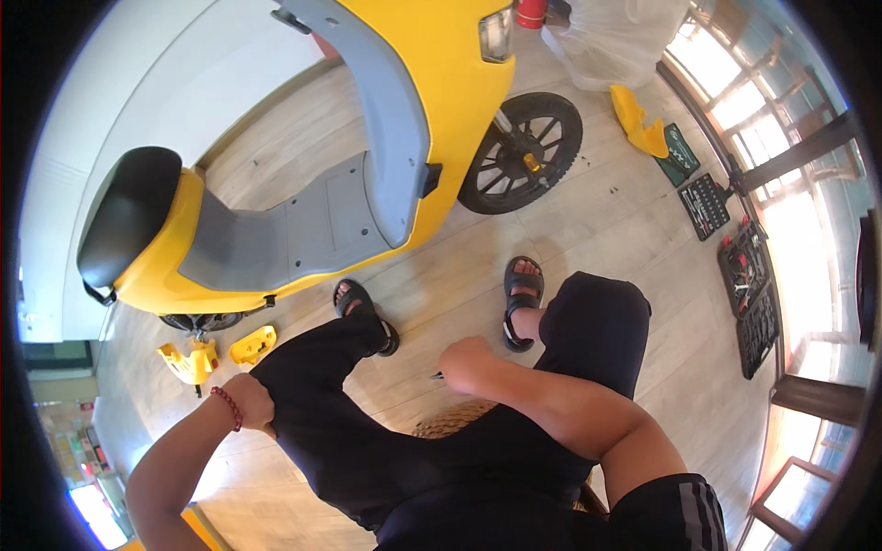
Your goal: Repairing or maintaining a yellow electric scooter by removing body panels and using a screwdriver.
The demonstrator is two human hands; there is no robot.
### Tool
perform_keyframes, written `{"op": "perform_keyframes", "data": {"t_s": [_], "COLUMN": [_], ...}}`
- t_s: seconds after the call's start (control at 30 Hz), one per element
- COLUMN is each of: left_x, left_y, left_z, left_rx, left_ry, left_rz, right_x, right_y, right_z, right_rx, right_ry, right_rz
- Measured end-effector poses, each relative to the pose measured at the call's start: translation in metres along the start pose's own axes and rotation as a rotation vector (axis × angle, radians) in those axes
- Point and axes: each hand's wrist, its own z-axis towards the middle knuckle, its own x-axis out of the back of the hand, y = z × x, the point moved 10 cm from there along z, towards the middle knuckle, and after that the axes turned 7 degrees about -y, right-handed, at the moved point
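Observation:
My right hand (pixel 467 365) is closed in front of my lap. A small dark pointed tip (pixel 436 376) sticks out from its left side; the rest of that thing is hidden in the fist. My left hand (pixel 250 402), with a red bead bracelet (pixel 227 409) at the wrist, rests against my left thigh; its fingers are mostly hidden. Before me stands a yellow scooter (pixel 464 101) with a grey footboard (pixel 322 216), a black seat (pixel 133 216) and a black front wheel (pixel 524 156). Neither hand touches it.
Two yellow plastic parts (pixel 253 345) lie on the floor near the scooter's rear. Along the window at right are a yellow panel (pixel 638 124), a green case (pixel 678 154), a socket set (pixel 705 207) and an opened tool case (pixel 746 271). Part of a woven seat (pixel 450 421) shows beneath me.

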Motion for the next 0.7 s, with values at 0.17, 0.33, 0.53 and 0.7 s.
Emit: {"op": "perform_keyframes", "data": {"t_s": [0.17,0.33,0.53,0.7], "left_x": [0.0041,-0.0002,0.0046,0.0047], "left_y": [0.0013,0.0011,0.0009,0.0014], "left_z": [-0.0027,-0.0033,-0.0028,-0.0035], "left_rx": [-0.015,-0.017,-0.026,-0.018], "left_ry": [0.008,0.022,0.054,0.05], "left_rz": [0.005,-0.017,-0.026,-0.043], "right_x": [0.0011,0.001,-0.0027,-0.0004], "right_y": [-0.0011,-0.0012,0.0019,0.0004], "right_z": [-0.0025,0.0021,0.006,0.0023], "right_rx": [0.019,0.012,0.014,0.01], "right_ry": [0.013,0.043,0.061,0.041], "right_rz": [-0.006,0.002,0.014,-0.009]}}
